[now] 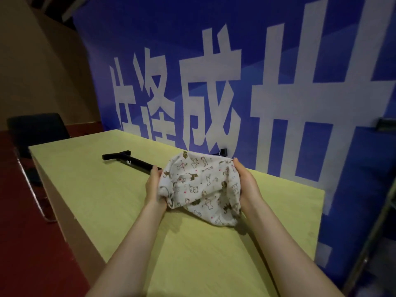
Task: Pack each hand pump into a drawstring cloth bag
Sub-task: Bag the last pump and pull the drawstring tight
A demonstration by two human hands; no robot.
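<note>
Two bare arms reach out over a yellow-green table (128,211). Between the hands is a white cloth bag (201,187) with little cats and other small animals printed on it. The bag is bunched up and wrinkly. Most of it is lifted a little above the table, and its lower end hangs down close to the tabletop.

The left hand (154,189) holds the left side of the bag. Its fingers curl around the cloth, and its thumb sits on top near the edge. The right hand (248,185) holds the right side of the bag. Its fingers wrap around the far side of the cloth, so the tips are hidden. Both hands grip the bag, one on each side, with the cloth spread between them.

A black hand pump (130,160) lies flat on the table, just behind the left hand. Its T-shaped handle points to the far left. Its long thin body runs toward the bag, and its near end is hidden behind the left hand and the cloth. The pump is outside the bag.

Behind the table hangs a big blue banner (278,61) with large white letters. A small black clip (223,151) sits at the bottom of the banner, just past the bag. A black chair (36,131) stands off to the left of the table on a red floor (25,243).
</note>
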